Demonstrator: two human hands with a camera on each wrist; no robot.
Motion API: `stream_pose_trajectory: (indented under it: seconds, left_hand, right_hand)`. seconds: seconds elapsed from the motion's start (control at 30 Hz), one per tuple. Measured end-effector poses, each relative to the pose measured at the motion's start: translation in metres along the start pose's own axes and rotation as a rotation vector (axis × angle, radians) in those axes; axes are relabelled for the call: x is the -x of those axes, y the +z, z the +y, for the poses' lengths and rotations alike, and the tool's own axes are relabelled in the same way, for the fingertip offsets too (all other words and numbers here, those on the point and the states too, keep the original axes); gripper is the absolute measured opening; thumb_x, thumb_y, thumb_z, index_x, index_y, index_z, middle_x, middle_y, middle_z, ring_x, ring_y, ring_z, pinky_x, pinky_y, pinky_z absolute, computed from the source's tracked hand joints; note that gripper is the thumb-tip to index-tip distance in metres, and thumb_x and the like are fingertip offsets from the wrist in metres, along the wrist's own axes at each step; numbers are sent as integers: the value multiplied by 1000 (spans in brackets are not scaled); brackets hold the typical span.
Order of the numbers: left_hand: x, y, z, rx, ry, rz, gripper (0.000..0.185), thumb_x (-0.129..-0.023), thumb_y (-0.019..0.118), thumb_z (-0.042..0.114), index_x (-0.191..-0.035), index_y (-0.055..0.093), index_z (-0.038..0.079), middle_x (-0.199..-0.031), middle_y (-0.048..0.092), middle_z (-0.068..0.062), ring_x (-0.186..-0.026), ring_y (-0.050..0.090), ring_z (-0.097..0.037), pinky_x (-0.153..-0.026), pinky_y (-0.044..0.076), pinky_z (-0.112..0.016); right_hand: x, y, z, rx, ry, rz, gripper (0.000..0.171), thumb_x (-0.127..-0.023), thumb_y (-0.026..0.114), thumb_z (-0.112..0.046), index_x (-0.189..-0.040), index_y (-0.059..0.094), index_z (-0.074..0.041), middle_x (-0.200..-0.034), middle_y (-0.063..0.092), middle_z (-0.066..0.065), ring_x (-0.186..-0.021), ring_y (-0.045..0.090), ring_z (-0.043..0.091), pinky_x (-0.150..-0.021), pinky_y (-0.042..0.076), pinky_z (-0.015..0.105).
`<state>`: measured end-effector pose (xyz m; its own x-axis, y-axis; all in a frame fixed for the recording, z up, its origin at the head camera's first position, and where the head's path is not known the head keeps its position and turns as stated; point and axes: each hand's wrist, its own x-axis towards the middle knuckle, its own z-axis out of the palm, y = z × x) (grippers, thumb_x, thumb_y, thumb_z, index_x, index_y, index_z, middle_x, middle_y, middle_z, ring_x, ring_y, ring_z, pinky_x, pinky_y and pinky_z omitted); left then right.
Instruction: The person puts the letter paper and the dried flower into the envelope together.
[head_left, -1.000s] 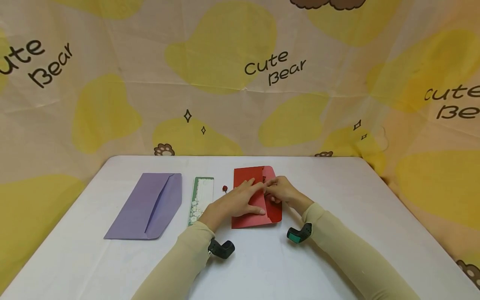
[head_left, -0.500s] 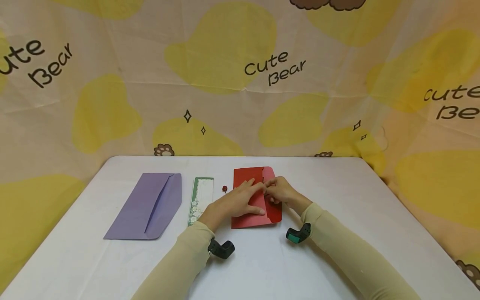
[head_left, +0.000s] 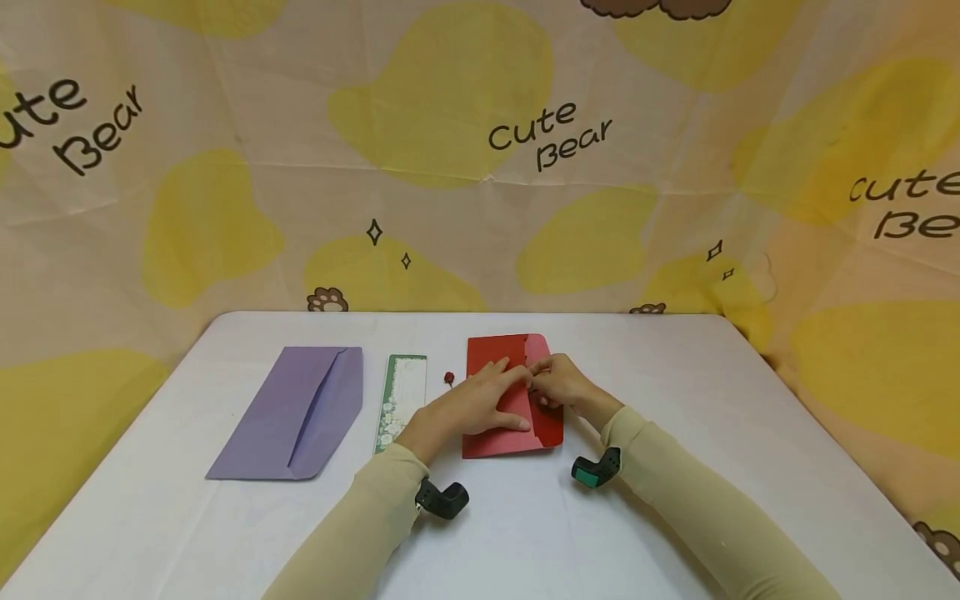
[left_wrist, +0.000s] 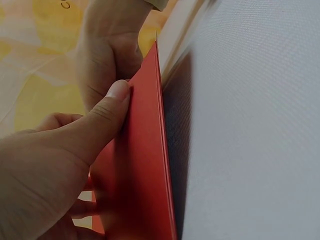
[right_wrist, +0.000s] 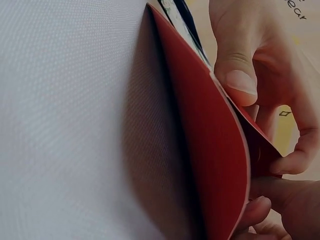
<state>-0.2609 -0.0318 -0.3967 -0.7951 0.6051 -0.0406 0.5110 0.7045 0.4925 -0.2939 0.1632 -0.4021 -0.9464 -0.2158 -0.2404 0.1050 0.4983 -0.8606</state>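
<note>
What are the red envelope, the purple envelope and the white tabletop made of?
The red envelope looks like stiff, matte paper: thin, crisp edges. The purple envelope seems matte paper too, with a sharp fold and flat flap. The white tabletop may be covered in cloth: wrist views show fine weave, though textured plastic is possible.
</note>
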Motion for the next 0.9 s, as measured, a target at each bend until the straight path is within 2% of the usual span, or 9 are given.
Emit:
stream_pose_trajectory:
  seconds: [0.43,0.9]
  left_hand:
    - [-1,1,-1,-3,13,7,65,-89,73,49,-144,45,28,-166,27,-19,-155,24,-41,-116,35,-64]
    - [0,0,0,-1,11,7,63,-89,74,48,-142,46,29,-166,27,-19,-155,24,-41,-116,35,-65]
  right_hand:
    - [0,4,-3,71,-44,48,18,-91,57,-1,-102,69,6,-62,57,-3,-48,46,7,-45,37,19]
    - [1,1,-1,103,-48,11,20,-91,58,-3,-105,70,4,-59,55,-5,-50,48,8,-45,36,19]
